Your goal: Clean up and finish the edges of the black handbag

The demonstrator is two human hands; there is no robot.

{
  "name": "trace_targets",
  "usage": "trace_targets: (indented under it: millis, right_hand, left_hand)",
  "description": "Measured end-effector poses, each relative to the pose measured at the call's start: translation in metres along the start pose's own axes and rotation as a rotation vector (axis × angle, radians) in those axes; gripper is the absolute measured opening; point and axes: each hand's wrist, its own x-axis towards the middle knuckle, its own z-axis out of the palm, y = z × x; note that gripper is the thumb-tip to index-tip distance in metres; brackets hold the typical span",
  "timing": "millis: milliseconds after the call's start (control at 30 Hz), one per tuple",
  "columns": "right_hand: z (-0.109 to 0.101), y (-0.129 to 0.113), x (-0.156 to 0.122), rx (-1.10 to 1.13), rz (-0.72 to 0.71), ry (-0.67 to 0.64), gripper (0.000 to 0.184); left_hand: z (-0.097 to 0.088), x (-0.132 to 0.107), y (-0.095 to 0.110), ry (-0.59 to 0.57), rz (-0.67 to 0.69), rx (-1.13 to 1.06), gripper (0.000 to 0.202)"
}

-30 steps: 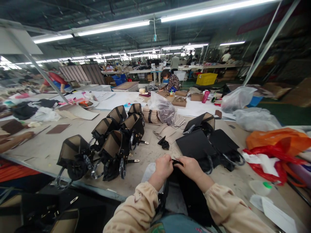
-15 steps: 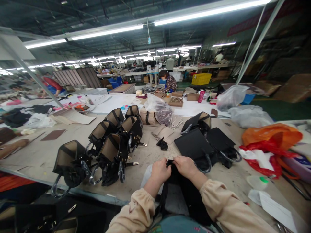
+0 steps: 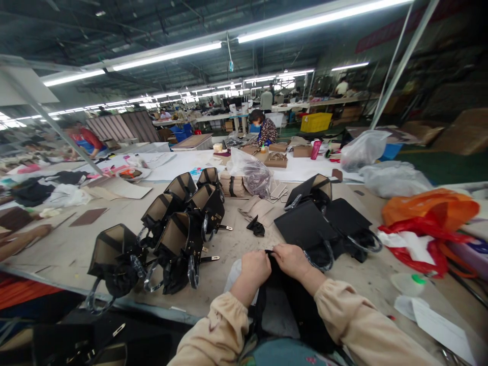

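My left hand (image 3: 256, 269) and my right hand (image 3: 292, 260) are close together, both closed on the upper edge of a black handbag (image 3: 286, 300). The bag stands between my forearms at the table's near edge, and its lower part is partly hidden by my sleeves. Fingertips of both hands pinch the black material; what lies under them is hidden. Just beyond my right hand lie black bags (image 3: 303, 223) with plastic-wrapped handles. To the left of my left hand stand several open black handbags (image 3: 177, 239) with tan linings and metal-tipped straps.
A crumpled black piece (image 3: 256, 226) lies on the worktable (image 3: 229, 244). Behind it are a bundle of boards (image 3: 232, 185) and a clear plastic bag (image 3: 253, 173). Red and orange plastic bags (image 3: 429, 211) and a green-capped bottle (image 3: 409, 283) are at right. A person (image 3: 267, 129) sits beyond.
My left hand has turned slightly and shifted a little right, now covering more of the black edge. My right hand stays almost in place. The view has tilted slightly.
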Motion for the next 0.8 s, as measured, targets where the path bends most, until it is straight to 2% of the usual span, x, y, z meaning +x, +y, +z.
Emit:
trace_targets:
  millis: [467, 800]
  right_hand:
    - [0.0045, 0.0036, -0.0006, 0.014, -0.030, 0.029, 0.017]
    - [0.0059, 0.0044, -0.0010, 0.038, -0.056, 0.044, 0.022]
  left_hand:
    - [0.0029, 0.0077, 0.0009, -0.039, 0.030, 0.006, 0.029]
    - [0.0041, 0.0081, 0.0044, -0.050, -0.036, 0.023, 0.032]
